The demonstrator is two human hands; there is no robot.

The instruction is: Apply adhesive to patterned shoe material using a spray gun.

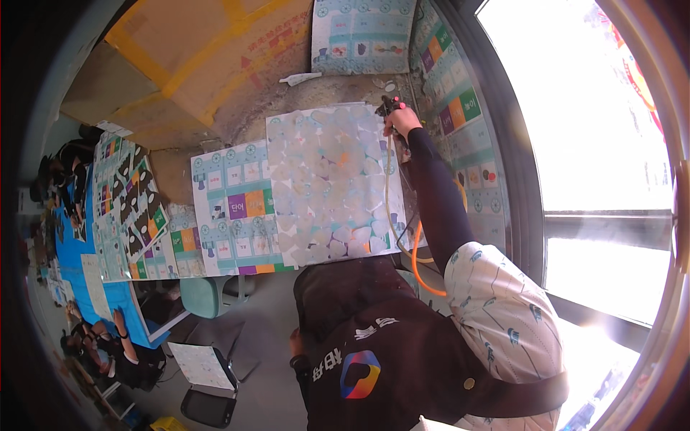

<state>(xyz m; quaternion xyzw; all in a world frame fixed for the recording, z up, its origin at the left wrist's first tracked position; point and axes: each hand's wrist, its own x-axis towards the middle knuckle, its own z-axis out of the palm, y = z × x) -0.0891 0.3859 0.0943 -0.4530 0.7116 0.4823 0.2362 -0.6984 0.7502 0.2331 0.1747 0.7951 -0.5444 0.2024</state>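
Observation:
My right hand (405,122) is closed around a dark spray gun (390,105) with pinkish-red knobs, at the far right corner of the work surface. A pale hose (389,190) hangs from the gun, and an orange hose (417,262) curves near my right elbow. Just left of the gun lies a large sheet covered with pale rounded pieces (323,179), with purple, orange and green showing between them. Beneath it, printed sheets (233,187) stick out to the left. My left hand (295,343) hangs low beside my dark apron (366,337), its fingers mostly hidden.
A big cardboard box (215,50) stands behind the work surface. Printed boards line the back (363,36) and right side (460,115), next to a bright window (596,108). At left, people sit by a blue table (93,287); a chair (205,406) stands on the floor.

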